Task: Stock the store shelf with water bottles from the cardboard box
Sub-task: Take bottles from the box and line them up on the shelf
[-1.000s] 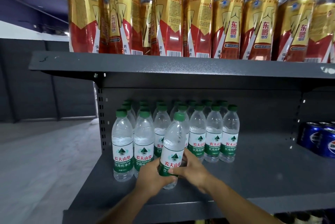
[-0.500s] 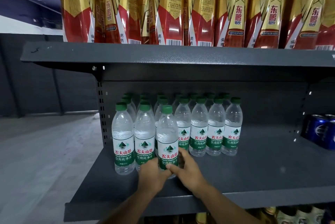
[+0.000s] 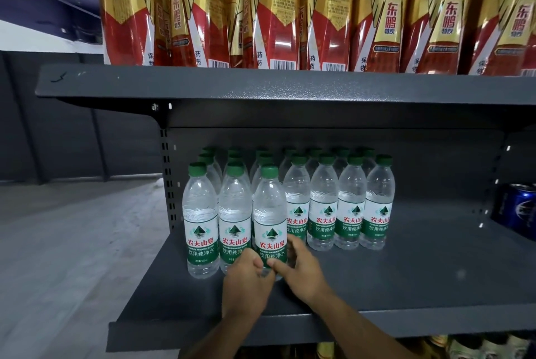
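Observation:
A clear water bottle (image 3: pixel 269 213) with a green cap and a green-and-white label stands upright on the dark grey shelf (image 3: pixel 406 277), third in the front row. My left hand (image 3: pixel 246 283) and my right hand (image 3: pixel 301 268) both grip its lower part from the two sides. Two matching bottles (image 3: pixel 200 219) stand to its left, and several more (image 3: pixel 351 204) stand in rows to its right and behind it. The cardboard box is out of view.
The upper shelf (image 3: pixel 261 85) carries several tall red-and-gold bottles (image 3: pixel 272 10) close overhead. Blue cans (image 3: pixel 519 207) stand at the shelf's far right. Bare shelf lies between the water bottles and the cans. More bottles show on the shelf below (image 3: pixel 478 347). Grey floor lies left.
The held bottle went from tilted and lifted in front of the row to standing upright on the shelf beside the two left bottles. Both hands stayed on it.

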